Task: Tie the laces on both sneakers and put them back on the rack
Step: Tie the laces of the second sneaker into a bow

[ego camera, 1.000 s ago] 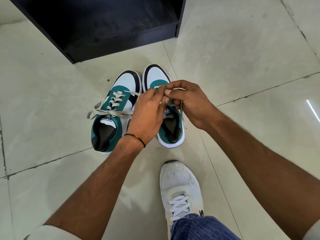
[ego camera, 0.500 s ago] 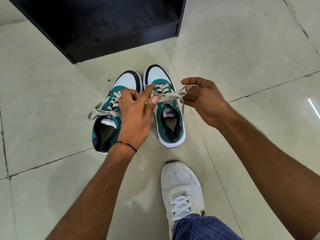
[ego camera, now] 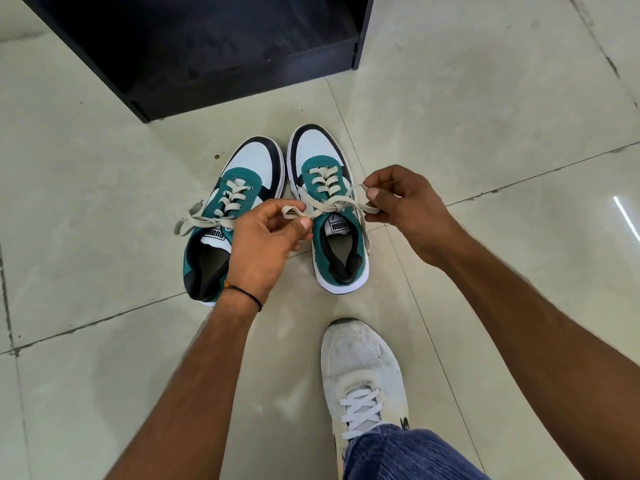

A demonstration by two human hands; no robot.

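Floor tiles (ego camera: pixel 485 133) by the rack (ego camera: pixel 207 46): left sneaker (ego camera: pixel 242 188) looks tied; left hand (ego camera: pixel 263 244) and right hand (ego camera: pixel 405 202) each pinch bow loops (ego camera: pixel 332 206) on right sneaker (ego camera: pixel 322 157); racking remains.

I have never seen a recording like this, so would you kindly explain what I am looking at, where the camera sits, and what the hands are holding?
There is no machine here: a person works with bare hands, and the single camera is worn on their head, looking down. That is why both forearms reach in from the bottom edge. On the tiled floor two green, white and black sneakers stand side by side, toes toward a black rack. The left hand pinches one loop of the lace on the right-hand sneaker, and the right hand pinches the other loop, so a bow is stretched across the tongue. Neither hand holds the left-hand sneaker. The white shoe and blue trouser leg at the bottom belong to the person.
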